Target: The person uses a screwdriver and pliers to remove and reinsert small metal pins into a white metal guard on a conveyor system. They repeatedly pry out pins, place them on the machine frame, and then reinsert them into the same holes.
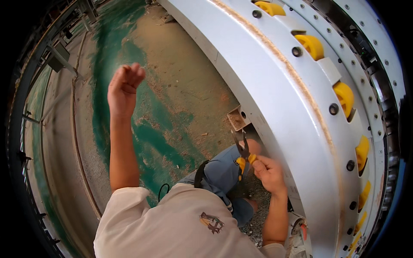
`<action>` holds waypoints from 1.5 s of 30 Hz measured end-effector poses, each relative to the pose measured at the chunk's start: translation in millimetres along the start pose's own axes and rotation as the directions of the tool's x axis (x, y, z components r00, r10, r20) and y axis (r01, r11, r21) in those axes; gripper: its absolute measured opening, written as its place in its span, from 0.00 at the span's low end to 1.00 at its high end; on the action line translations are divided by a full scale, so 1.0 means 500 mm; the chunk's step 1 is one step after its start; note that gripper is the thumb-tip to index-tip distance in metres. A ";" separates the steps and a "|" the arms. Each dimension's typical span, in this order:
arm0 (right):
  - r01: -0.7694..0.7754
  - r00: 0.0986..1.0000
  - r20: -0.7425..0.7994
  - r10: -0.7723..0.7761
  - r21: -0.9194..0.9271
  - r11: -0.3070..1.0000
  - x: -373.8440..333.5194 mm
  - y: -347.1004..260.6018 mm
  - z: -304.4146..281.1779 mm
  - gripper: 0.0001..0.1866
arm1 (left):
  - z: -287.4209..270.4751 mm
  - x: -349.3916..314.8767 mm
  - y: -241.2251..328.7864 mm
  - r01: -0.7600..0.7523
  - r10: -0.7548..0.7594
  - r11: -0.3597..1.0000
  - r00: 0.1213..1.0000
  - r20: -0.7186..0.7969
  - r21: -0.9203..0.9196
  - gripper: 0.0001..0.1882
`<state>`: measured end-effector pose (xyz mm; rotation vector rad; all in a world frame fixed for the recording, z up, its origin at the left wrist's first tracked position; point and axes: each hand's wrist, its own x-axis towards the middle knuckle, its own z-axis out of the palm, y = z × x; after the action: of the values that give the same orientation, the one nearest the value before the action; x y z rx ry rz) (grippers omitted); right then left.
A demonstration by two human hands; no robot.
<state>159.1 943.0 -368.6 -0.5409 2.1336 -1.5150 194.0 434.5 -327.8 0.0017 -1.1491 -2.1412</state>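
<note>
My right hand (270, 175) grips a pair of pliers (244, 154) with yellow handles and dark jaws. The jaws point away from me and stand apart, over my bent knee and close beside a long grey-white metal machine frame (275, 81). Raised at the left, clear of the machine, is my left hand (124, 88). Its fingers are curled in and slightly blurred; whether anything small is inside them is hidden. Just beyond the plier tips, a small open-ended square metal bracket (237, 119) sits at the frame's foot.
Yellow rollers (310, 46) and dark bolts line the machine's top on the right. Sawdust lies along its edge and over the green-painted floor (150, 137). A metal rail (76, 129) runs along the floor at left, near a grey box (59, 56) on a stand.
</note>
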 end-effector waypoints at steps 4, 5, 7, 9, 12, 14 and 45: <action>-0.136 0.978 0.199 0.065 0.367 0.920 0.006 -0.051 0.014 0.22 | -0.043 -0.029 -0.101 0.213 -0.194 0.906 0.977 -0.089 0.365 0.16; -0.161 0.973 0.218 0.081 0.383 0.910 0.005 -0.044 0.018 0.23 | -0.036 -0.039 -0.122 0.219 -0.227 0.878 0.973 -0.033 0.425 0.18; -0.176 0.968 0.235 0.083 0.409 0.896 0.009 -0.029 0.019 0.23 | 0.036 -0.061 -0.156 0.309 -0.339 0.846 0.941 -0.010 0.435 0.16; -0.175 0.965 0.253 0.071 0.418 0.891 0.003 -0.020 0.020 0.23 | 0.061 -0.073 -0.180 0.362 -0.398 0.828 0.917 -0.006 0.429 0.13; -0.190 0.958 0.276 0.075 0.416 0.889 -0.006 0.002 0.029 0.19 | 0.071 -0.083 -0.211 0.307 -0.344 0.854 0.939 0.014 0.421 0.15; -0.197 0.958 0.275 0.085 0.411 0.890 -0.009 0.005 0.032 0.19 | 0.081 -0.079 -0.216 0.354 -0.378 0.864 0.926 -0.003 0.357 0.17; 0.093 0.897 -0.403 -0.179 -0.223 0.970 0.051 -0.088 -0.066 0.25 | 0.219 -0.317 -0.412 0.216 -0.644 0.721 0.560 0.522 0.658 0.24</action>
<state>121.3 939.9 -321.2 -0.4700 2.6501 -1.6208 161.8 681.1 -460.9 -0.3894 -2.4530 -2.2153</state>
